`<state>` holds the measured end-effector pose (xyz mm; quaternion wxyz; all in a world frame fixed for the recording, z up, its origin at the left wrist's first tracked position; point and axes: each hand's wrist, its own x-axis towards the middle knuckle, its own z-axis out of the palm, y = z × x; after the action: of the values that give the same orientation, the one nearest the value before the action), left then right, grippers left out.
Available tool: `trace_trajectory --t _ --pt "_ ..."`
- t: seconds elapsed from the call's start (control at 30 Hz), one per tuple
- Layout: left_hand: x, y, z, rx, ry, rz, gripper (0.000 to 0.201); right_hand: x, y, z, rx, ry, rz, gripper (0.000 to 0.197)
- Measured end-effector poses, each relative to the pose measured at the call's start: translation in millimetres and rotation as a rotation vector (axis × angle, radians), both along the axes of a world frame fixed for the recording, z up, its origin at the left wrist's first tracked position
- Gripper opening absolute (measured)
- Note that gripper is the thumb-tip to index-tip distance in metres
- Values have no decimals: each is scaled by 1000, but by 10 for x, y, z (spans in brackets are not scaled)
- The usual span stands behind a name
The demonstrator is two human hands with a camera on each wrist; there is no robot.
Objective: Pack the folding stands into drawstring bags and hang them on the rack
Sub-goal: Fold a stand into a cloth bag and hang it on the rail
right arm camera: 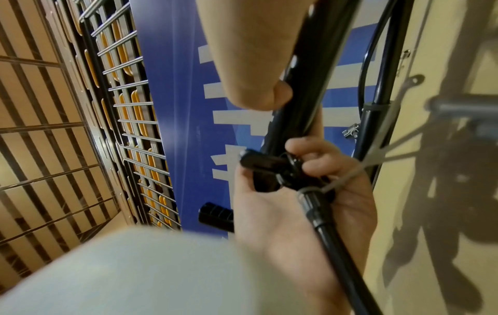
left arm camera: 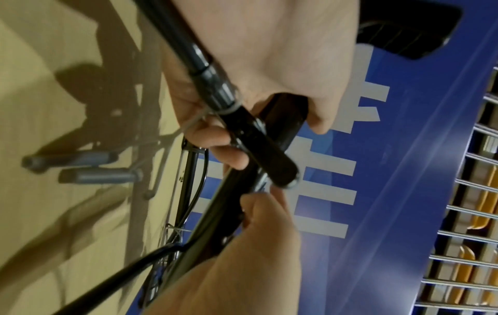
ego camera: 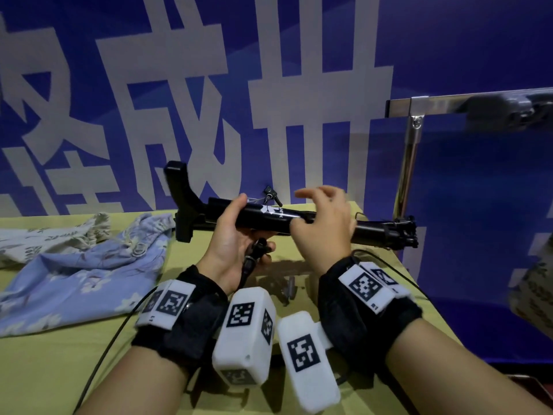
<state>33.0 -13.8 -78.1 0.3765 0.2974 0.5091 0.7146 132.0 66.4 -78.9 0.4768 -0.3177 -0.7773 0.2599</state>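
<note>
stand: black folding stand (ego camera: 269, 215) held level above the desk (ego camera: 45, 369)
left hand (ego camera: 230, 238): curled round the stand
right hand (ego camera: 324, 226): thumb pinching the stand, fingers lifted
left wrist only: two grey feet (left arm camera: 97, 170) lying on the desk

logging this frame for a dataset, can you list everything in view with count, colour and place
folding stand: one, black, held level above the table in both hands
drawstring bags: two, blue floral and pale floral, lying flat at the table's left
table: one, yellow-green cloth cover
rack: one, silver metal, far right
banner: one, blue with white characters, behind the table
left hand: grips the stand from below
right hand: grips the stand's middle from above
</note>
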Motion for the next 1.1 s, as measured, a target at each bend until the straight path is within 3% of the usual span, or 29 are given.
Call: trace_trajectory --t 0.1,0.23,0.43,0.7,0.9,1.0,1.1 --pt "38 -13 11 -30 59 -20 47 -29 -45 0 51 -171 127 38" --pt "48 -11 22 -61 84 -41 40 -23 -29 4 63 -292 72 46" --pt "-10 -42 42 -124 169 -51 19 37 16 -20 19 -153 -57 47" --pt "-182 -51 -24 -231 20 126 8 181 174 45 -17 62 -213 32" --pt "-294 -157 38 -345 -81 -74 18 228 232 31 -54 78 -240 36" --pt "-296 -225 74 -367 -94 -138 50 228 240 27 -58 67 -228 37" --pt "-277 -267 124 -366 -91 -188 48 229 245 20 -61 75 -229 37"
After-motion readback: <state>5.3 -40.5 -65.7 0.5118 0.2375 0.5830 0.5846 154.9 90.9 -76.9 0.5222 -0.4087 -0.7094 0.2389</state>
